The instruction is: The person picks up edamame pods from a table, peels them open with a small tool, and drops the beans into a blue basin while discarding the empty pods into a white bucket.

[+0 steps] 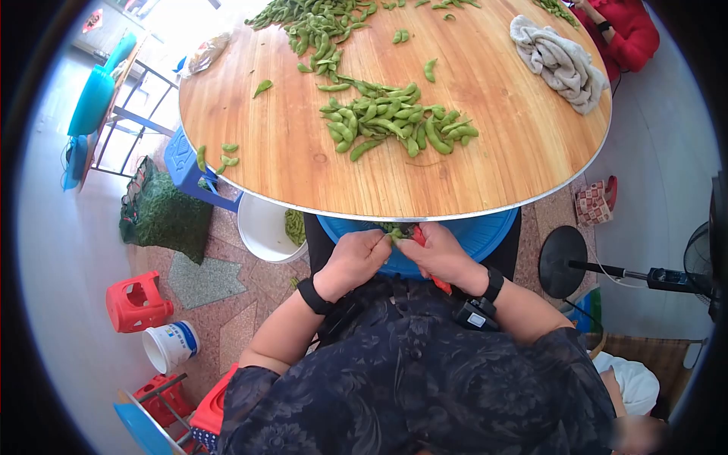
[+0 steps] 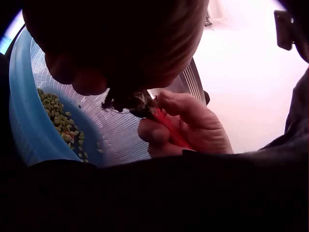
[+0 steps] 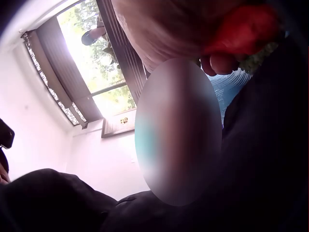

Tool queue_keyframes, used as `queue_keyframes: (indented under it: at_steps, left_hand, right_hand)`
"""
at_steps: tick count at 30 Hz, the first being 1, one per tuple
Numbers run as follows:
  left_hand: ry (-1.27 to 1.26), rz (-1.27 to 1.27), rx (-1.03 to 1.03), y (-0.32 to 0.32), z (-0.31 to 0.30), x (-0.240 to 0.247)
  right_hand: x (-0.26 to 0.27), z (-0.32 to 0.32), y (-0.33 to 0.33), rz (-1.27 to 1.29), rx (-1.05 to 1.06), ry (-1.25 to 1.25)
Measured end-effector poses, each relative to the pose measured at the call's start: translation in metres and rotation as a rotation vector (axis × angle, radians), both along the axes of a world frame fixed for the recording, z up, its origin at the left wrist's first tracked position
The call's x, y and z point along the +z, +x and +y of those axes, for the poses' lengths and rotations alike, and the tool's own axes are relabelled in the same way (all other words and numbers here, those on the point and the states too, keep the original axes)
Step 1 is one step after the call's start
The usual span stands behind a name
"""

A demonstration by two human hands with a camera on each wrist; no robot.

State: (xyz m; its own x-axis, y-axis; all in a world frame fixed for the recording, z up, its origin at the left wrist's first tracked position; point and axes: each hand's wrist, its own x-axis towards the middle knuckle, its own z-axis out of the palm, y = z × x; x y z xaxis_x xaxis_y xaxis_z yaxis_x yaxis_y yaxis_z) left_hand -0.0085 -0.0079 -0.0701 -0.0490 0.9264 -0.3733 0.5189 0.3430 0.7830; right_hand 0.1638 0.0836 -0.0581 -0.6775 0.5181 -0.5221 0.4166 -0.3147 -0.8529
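Over a blue basin, both hands meet close together below the table's edge. The right hand grips a red-handled tool, whose red handle also shows between thumb and fingers in the left wrist view; its working end is mostly hidden. The left hand, fingers curled, pinches a small green piece beside the tool. In the left wrist view the pinched piece looks dark and ragged. Loose green beans lie in the basin.
Green pods lie heaped on the round wooden table, with a grey cloth at its right. A white bucket holding pods, a blue stool and a green net sack stand left. A fan stands right.
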Motion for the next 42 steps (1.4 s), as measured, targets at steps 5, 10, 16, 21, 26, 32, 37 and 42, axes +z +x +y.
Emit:
queue_keyframes:
  at_steps: [5,10,16,21,26,32,37,42]
  left_hand:
    - [0.060,-0.213,-0.026,0.000,0.001,-0.004]
    - [0.084,-0.201,-0.049,0.003,0.002,-0.002]
    - [0.040,-0.176,0.091,-0.012,-0.010,0.000]
    - [0.008,-0.259,0.231,-0.038,-0.031,0.012]
    - [0.227,0.043,0.589,-0.108,-0.076,-0.032]
    - [0.265,0.166,0.674,-0.133,-0.095,-0.027]
    - [0.228,-0.214,0.592,-0.091,-0.077,0.010]
    - [0.168,-0.444,0.405,-0.046,-0.041,0.050]
  right_hand:
    - [-0.020,0.004,-0.006,0.229,0.006,0.690]
    - [-0.005,0.014,-0.009,-0.095,0.332,0.695]
    - [-0.045,0.030,0.013,0.008,0.105,1.296]
    - [0.011,0.017,0.031,-0.127,0.522,0.889]
    - [0.091,0.043,0.029,-0.005,0.332,0.984]
    - [0.090,0.114,0.018,-0.243,0.053,1.340]
    - [0.079,0.120,0.019,-0.263,0.032,1.329]
    - [0.097,0.090,0.024,-0.182,0.066,1.382]
